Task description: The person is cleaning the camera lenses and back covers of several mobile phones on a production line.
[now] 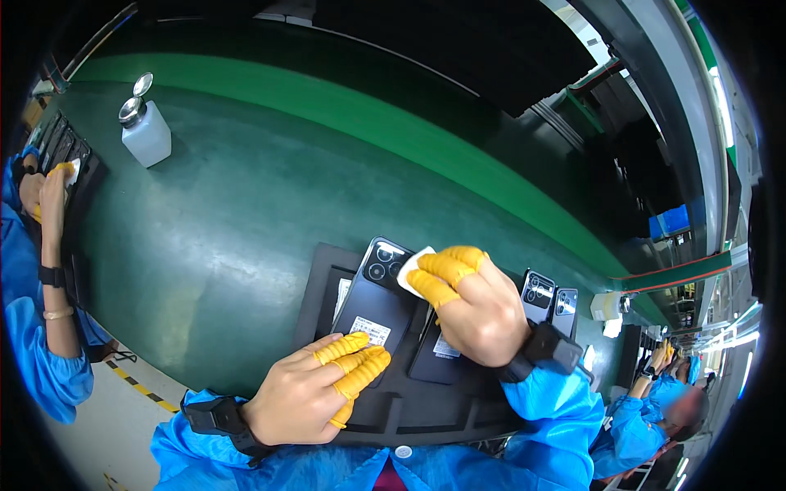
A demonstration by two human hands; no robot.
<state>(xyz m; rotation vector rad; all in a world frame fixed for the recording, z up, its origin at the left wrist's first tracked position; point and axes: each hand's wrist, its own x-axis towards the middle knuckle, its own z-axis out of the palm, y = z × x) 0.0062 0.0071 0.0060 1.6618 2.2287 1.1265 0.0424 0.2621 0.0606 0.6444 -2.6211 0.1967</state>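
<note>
A dark smartphone (372, 307) lies back side up, slanted over the black tray (307, 303), with camera lenses at its top and a white label lower down. My left hand (303, 393), in yellow finger cots, is closed on its lower end; the thumb is mostly hidden. At its upper right corner, beside the lenses, my right hand (483, 319) pinches a white wiping pad (416, 270), also with yellow finger cots on. Under my right hand, a second dark phone (434, 356) sits in the tray, partly covered.
Two more phones (538, 293) (565, 309) lie right of my right hand. A white pump bottle (147, 135) with its lid up stands far left on the green table (221, 196). Co-workers in blue sleeves work at left (41, 327) and far right (639, 434).
</note>
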